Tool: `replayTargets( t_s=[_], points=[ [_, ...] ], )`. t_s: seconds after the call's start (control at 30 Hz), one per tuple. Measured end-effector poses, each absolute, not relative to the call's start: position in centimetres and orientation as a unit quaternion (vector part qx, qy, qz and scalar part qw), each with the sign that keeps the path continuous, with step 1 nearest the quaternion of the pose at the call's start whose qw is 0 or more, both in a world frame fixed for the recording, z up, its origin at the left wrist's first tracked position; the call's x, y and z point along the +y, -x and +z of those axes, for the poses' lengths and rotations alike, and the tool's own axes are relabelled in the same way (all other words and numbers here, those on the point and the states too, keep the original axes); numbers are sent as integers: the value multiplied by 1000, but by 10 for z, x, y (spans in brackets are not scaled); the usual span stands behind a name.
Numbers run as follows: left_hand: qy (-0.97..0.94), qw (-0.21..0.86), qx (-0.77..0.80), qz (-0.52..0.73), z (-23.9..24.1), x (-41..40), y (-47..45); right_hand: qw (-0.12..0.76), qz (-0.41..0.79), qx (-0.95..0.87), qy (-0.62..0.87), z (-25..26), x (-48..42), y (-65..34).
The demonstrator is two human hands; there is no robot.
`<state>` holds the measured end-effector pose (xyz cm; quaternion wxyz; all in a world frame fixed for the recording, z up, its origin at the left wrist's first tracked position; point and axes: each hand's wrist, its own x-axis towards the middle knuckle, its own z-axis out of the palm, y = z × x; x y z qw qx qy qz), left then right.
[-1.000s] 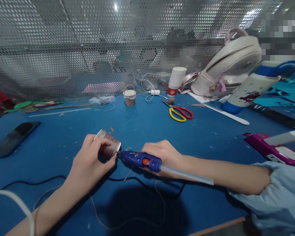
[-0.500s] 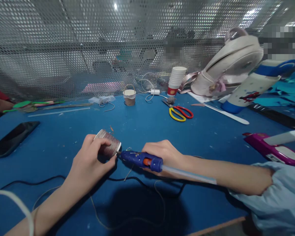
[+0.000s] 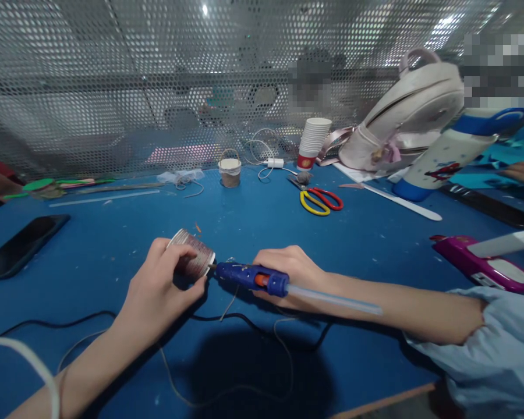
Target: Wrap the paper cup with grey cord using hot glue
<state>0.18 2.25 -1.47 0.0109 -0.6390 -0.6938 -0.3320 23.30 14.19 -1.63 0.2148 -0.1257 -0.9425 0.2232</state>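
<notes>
My left hand [image 3: 157,294] is closed around a small cup wrapped in brown twine [image 3: 193,256], lying on its side just above the blue table [image 3: 113,244]. My right hand [image 3: 294,269] grips a blue glue gun [image 3: 248,276] with a clear glue stick out its back. The gun's nozzle touches the wrapped cup's rim at the right. A black cord [image 3: 227,319] and loose twine trail beneath both hands.
A dark phone [image 3: 20,245] lies at left. Red-and-yellow scissors [image 3: 321,201], stacked paper cups [image 3: 313,142], a finished twine basket [image 3: 230,172], a pale backpack [image 3: 413,113] and a white-blue bottle [image 3: 448,154] stand behind. A magenta device [image 3: 484,265] sits at right. Other people's hands show at both edges.
The glue gun has lifted slightly at the nozzle and stays against the cup. A person's hand has come into view at the far right edge.
</notes>
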Motion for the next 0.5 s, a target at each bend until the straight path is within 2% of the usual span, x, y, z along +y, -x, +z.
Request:
replayTargets(
  t_s=[0.27,0.5],
  points=[
    [634,28,-702,-322,-14,24,-3,196,249,-937,144,-11,139,-232],
    [640,14,-700,-317,-17,23,1,173,441,-828,300,13,155,-226]
  ],
)
